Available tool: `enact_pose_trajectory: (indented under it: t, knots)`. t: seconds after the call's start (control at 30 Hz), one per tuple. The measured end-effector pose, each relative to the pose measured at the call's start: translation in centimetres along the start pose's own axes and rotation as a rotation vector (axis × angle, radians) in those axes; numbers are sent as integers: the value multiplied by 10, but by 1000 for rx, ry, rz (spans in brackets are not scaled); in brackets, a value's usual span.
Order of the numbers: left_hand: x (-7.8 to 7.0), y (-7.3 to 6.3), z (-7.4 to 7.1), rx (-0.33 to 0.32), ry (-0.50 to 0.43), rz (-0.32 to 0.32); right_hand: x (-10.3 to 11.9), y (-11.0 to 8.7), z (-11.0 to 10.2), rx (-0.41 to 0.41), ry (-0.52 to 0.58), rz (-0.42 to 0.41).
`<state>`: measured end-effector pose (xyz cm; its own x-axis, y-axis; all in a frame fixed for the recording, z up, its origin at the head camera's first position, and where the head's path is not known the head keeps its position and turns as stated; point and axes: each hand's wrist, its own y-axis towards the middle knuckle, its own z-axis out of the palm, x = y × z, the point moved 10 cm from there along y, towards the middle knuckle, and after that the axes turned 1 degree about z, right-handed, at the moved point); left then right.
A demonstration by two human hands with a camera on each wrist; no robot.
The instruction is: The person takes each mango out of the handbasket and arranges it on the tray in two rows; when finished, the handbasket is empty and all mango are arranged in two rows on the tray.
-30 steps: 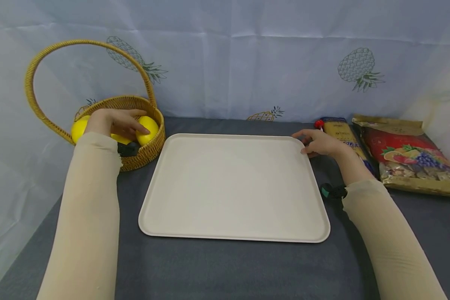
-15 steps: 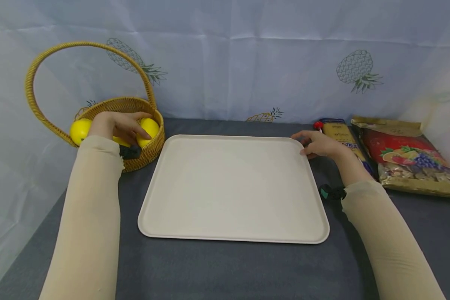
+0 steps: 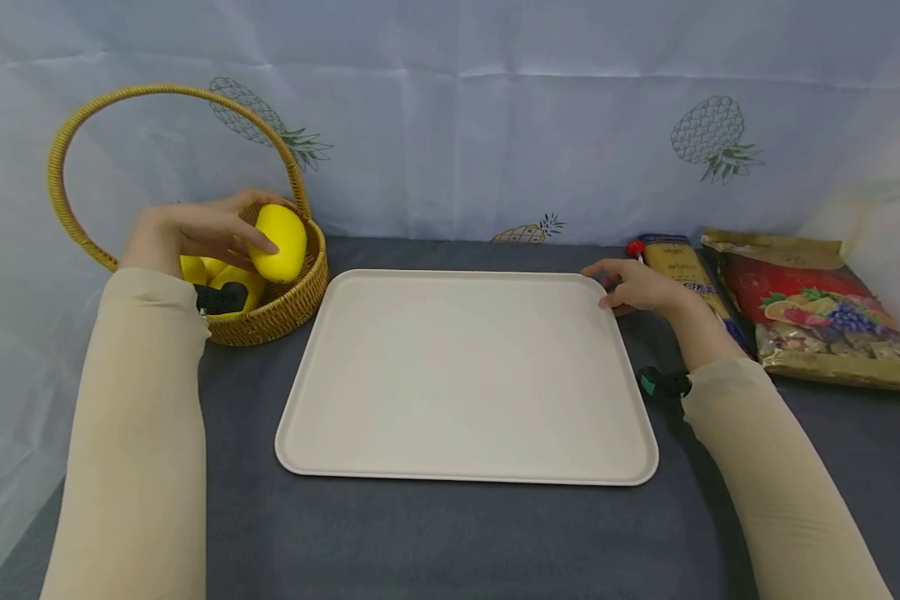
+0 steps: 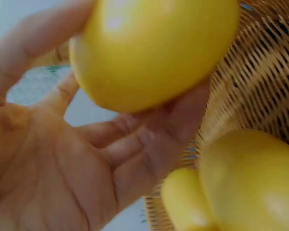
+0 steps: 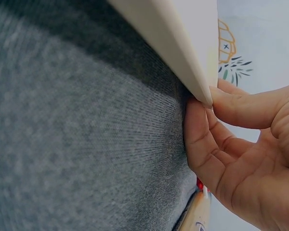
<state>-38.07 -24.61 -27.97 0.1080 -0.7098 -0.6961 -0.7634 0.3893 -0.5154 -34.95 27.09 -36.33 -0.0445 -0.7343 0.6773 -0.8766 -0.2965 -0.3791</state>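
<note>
My left hand [image 3: 202, 229] holds a smooth, oval yellow fruit [image 3: 281, 243] between thumb and fingers, at the right rim of the wicker basket [image 3: 288, 312]. In the left wrist view the thumb lies along one side of that fruit [image 4: 154, 48], with the fingers behind and below it. Other yellow fruits [image 3: 243, 283] lie in the basket, partly hidden by the hand. My right hand [image 3: 637, 287] pinches the far right corner of the beige tray [image 3: 465, 375]. Its thumb is on the rim and fingers are underneath in the right wrist view.
To the right lie a yellow-and-blue packet [image 3: 678, 267], a red-and-gold bag [image 3: 825, 308] and a small red ball-shaped item [image 3: 635, 249]. A tall handle [image 3: 172, 89] arches over the basket. Dark grey cloth [image 3: 435, 533] covers the table; a pineapple-print curtain [image 3: 450, 150] hangs behind.
My left hand has lifted the yellow fruit up from inside the basket, its wrist shifting left. More fruits show beneath it. The right hand and tray stay put.
</note>
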Motion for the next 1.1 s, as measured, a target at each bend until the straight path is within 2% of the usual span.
enact_pose_trajectory:
  t: [0.17,0.37,0.53,0.73,0.9,1.1]
  knots:
    - [-28,-10,2,-18,-5,82,0,-1,-3,-7,-4,-8]
    - [-71,-9,24,-4,-55,193,-1,-3,-1,2,5,-13]
    - [-101,1,50,30,-60,253,-2,-3,-1,-1,-3,0]
    - [-130,18,83,91,-61,327,-1,-3,-1,-10,0,4]
    - [-147,30,105,131,-97,378,0,-4,-1,-12,0,0]
    - [-160,43,130,143,-174,399,2,-5,-2,-15,6,-18]
